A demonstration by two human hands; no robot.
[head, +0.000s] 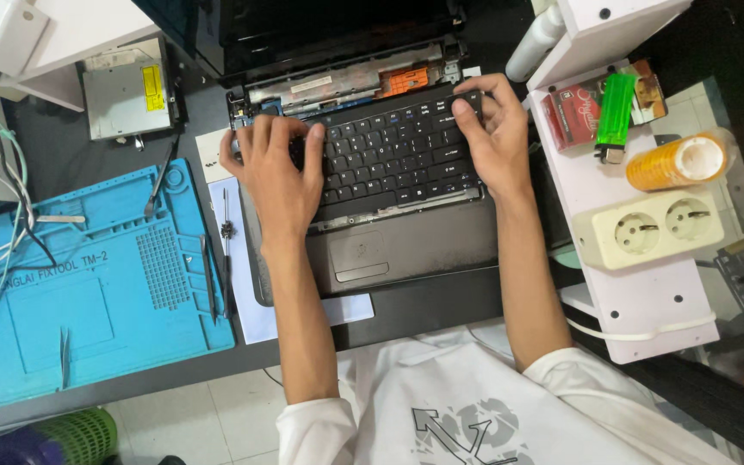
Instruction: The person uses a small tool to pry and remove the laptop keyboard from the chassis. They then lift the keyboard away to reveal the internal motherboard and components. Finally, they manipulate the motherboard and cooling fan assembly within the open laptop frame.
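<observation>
Head view: keyboard [398, 155] under both hands

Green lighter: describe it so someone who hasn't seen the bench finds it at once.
Start at the white shelf right of the open laptop. Near its far end, above the cream double socket, the green lighter lies beside a red packet. It is the only bright green, translucent thing there; the neighbouring tape roll is orange.

White short-sleeved shirt [467, 405], grey arrow-like graphic print on front; left hand [279, 172], right hand [497, 129], forearms bare, no rings, no watch.
</observation>
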